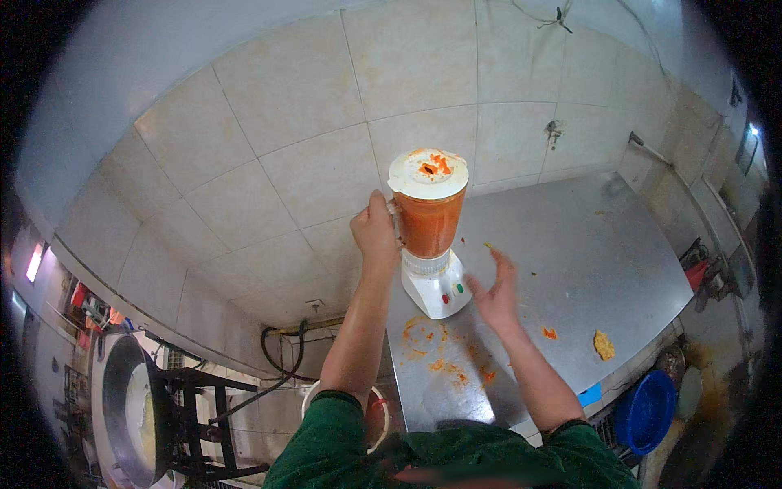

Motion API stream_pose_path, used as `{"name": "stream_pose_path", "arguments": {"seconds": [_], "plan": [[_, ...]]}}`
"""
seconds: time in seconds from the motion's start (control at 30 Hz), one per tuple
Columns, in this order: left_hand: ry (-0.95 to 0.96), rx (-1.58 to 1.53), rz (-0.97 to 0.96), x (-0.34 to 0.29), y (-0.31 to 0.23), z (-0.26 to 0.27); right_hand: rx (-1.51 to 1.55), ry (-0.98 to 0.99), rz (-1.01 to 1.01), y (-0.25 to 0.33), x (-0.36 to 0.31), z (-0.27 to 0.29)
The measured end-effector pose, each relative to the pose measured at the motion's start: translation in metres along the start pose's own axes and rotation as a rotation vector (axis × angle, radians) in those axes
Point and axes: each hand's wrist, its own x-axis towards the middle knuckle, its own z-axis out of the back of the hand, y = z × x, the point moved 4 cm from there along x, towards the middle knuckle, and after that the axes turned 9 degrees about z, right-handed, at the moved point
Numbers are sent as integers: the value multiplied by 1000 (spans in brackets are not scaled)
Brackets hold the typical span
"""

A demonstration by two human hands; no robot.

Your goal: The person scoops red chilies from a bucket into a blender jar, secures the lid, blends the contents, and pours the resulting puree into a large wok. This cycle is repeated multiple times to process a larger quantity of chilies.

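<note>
On the steel table stands a blender with a white base [432, 297] that has a red and a green button. Its jug [430, 226] is full of an orange-red mixture, and orange bits lie on the white lid [429, 174] round a dark central hole. My left hand [376, 232] is closed round the jug's handle on the left side. Just right of the base, close to the buttons, my right hand [498, 295] has its fingers apart and holds nothing. It looks slightly blurred.
Orange smears [448, 371] and a yellow-orange scrap [604, 345] mark the steel table [578, 244]. A tiled wall [293, 171] rises behind. At the lower left a large wok [130, 416] rests by a black stand; a blue basin [646, 413] sits at the lower right.
</note>
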Motion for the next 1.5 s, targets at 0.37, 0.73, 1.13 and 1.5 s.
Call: {"name": "stream_pose_path", "arguments": {"seconds": [0.37,0.73,1.13,1.5], "plan": [[7,-189,8,-127,-24,29,-578,62,1067,231,39,79],[-65,40,-109,-183,4,61,-690,200,1106,219,-11,62],[-290,-36,2,-271,30,72,-264,312,755,152,71,148],[-512,-48,13,-382,43,176,70,640,-310,-193,-28,106]]}}
